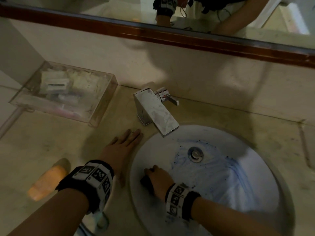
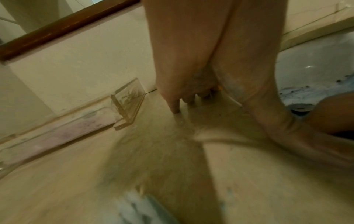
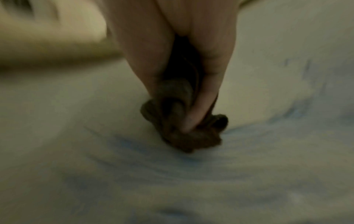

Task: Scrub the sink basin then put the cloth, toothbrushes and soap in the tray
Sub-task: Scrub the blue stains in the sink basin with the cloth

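Beige stone worktop (image 1: pixel 51 150) carries a round white sink basin (image 1: pixel 255 193) set toward its right side. Nearest the front edge, toothbrushes cannot be made out with certainty; only a pale blurred shape is seen beneath the left wrist. The orange soap (image 1: pixel 46 181) lies by the front left. The left hand (image 1: pixel 119 149) is laid flat on the worktop, fingers straight, just beside the basin rim. Inside the basin, the right hand (image 1: pixel 158 179) is clamped on a dark bunched cloth (image 3: pixel 180 133), which is pressed against the near-left wall. Blue streaks and dark specks are seen around the drain (image 1: pixel 195 154). Beyond it stands the tap (image 1: pixel 155 109), and at the back left corner the clear tray (image 1: pixel 95 116), already holding some packets. Scrubbing is judged to be in hand. Further strokes toward the drain and the right wall are called for next.
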### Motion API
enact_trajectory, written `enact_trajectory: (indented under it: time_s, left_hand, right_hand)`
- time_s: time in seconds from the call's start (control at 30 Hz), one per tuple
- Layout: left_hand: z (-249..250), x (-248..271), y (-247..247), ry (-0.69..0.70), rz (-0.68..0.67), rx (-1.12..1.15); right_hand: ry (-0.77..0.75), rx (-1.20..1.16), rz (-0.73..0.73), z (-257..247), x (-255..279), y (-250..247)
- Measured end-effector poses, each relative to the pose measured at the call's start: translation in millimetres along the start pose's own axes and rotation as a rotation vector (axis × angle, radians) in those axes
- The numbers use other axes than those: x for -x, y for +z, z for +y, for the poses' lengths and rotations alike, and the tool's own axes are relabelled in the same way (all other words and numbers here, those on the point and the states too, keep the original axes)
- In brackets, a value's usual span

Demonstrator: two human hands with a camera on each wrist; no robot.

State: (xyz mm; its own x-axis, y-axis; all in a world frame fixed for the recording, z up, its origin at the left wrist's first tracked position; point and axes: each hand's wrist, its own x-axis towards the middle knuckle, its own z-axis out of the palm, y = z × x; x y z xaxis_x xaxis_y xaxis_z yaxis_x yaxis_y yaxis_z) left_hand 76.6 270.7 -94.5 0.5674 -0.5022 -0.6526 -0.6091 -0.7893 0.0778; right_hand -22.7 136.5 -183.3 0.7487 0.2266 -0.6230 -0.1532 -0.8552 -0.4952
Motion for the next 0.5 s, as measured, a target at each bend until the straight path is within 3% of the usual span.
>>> enact_trajectory:
  time_s: [0.13,0.23,0.43,0.5]
  left_hand:
    - [0,-1,-1,-0.003,0.001,0.018]
    - [-2,-4,2,-0.006,0.012,0.027]
    - [-6,-5,5,0.000,0.007,0.005]
    - [-4,-5,5,-0.002,0.011,-0.001]
  right_hand:
    - [0.112,0.063,0.069,22,-22,-19]
    - [0.116,0.068,0.030,30,-22,-34]
    - [-0.209,-0.063,-0.153,-2,30,-11]
    - [-0.222,-0.050,-0.181,-7,34,2]
